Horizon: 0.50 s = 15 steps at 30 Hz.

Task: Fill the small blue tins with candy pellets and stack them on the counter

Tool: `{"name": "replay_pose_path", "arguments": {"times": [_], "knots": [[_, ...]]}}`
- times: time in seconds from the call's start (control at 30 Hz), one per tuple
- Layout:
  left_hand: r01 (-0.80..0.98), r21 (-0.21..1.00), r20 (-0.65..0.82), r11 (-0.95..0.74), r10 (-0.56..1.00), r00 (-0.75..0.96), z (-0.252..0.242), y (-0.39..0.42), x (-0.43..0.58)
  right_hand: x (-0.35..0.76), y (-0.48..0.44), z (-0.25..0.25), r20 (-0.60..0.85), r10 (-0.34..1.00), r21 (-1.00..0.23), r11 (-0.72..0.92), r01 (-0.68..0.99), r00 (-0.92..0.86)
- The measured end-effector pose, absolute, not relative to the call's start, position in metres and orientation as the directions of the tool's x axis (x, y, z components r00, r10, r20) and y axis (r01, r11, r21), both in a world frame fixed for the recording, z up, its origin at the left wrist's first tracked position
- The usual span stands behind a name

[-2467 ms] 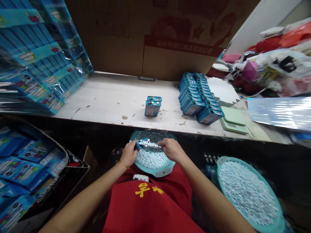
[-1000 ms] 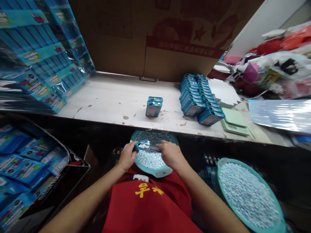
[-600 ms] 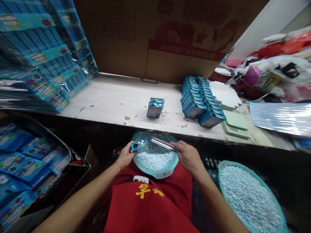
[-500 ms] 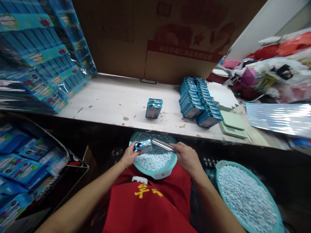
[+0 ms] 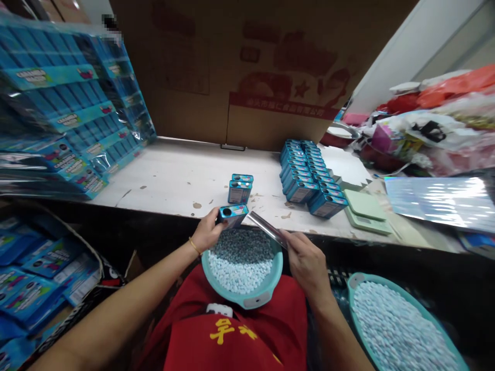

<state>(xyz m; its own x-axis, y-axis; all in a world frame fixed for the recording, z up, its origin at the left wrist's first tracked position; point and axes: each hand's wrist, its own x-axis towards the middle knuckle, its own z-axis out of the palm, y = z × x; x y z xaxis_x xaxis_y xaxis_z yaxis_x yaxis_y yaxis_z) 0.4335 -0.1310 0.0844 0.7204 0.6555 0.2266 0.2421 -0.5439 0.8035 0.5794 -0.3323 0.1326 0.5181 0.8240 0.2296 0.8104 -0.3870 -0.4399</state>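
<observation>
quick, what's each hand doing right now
Left hand: closed on a blue tin.
Right hand: closed on a clear scoop.

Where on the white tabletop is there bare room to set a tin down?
Bare tabletop runs between the wrapped blue packs and the two standing tins. A narrower strip separates those from the tin rows. Right of the rows, scale and bags crowd it.
</observation>
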Motion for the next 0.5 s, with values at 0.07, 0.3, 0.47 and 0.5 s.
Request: {"name": "replay_pose_path", "arguments": {"times": [0.07,0.3,0.47,0.5], "knots": [[0.225,0.773,0.268,-0.593,0.627,0.732,0.089,-0.111,0.453,0.586,-0.341,0.128,0.249,0.794,-0.517,-0.376,0.769,0.555],[0.441,0.660,0.281,-0.608,0.744,0.606,0.061,-0.081,0.479,0.585,-0.356,0.091,0.113,0.835,-0.633,-0.358,0.686,0.539],[0.464,0.617,0.424,-0.636,0.765,0.485,0.043,-0.078,0.383,0.592,-0.357,0.047,0.016,0.846,-0.696,-0.374,0.613,0.533],[0.517,0.605,0.438,-0.606,0.795,0.419,0.040,-0.074,0.350,0.595,-0.355,0.036,-0.017,0.844,-0.705,-0.390,0.592,0.536]]}}
